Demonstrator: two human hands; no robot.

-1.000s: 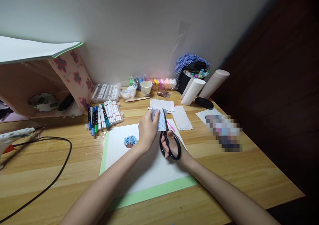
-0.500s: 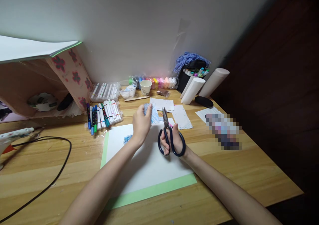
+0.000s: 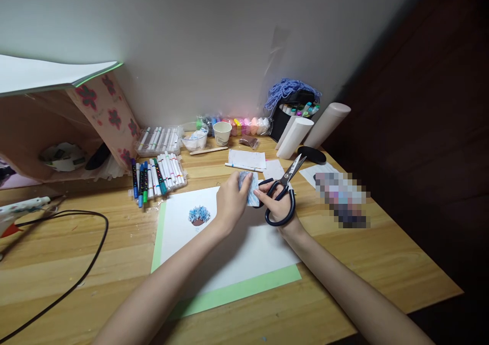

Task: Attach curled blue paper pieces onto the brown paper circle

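Note:
My left hand (image 3: 233, 200) pinches a small piece of paper (image 3: 252, 191) coloured with blue strokes, holding it above the white sheet. My right hand (image 3: 280, 207) has the black-handled scissors (image 3: 284, 184) round its fingers, their blades slightly apart and pointing up to the right. The right thumb and a finger touch the near right edge of the blue paper. Below lies a large white sheet (image 3: 233, 258) with a green border. On its left part sits a tuft of blue curly bits (image 3: 199, 214) above a brown patch.
Markers (image 3: 158, 177) in open trays stand at the left, beside a pink decorated box (image 3: 110, 115). Behind are a paper cup (image 3: 222, 133), a plastic bowl (image 3: 195, 140) and a wooden stick (image 3: 208, 151). White tubes (image 3: 295, 137) stand at the right. A glue gun's black cable (image 3: 103, 243) curves over the left side.
My left hand and the blue paper have moved right and a little down. The scissors have swung their tips to the right, and the right fingers now meet the paper.

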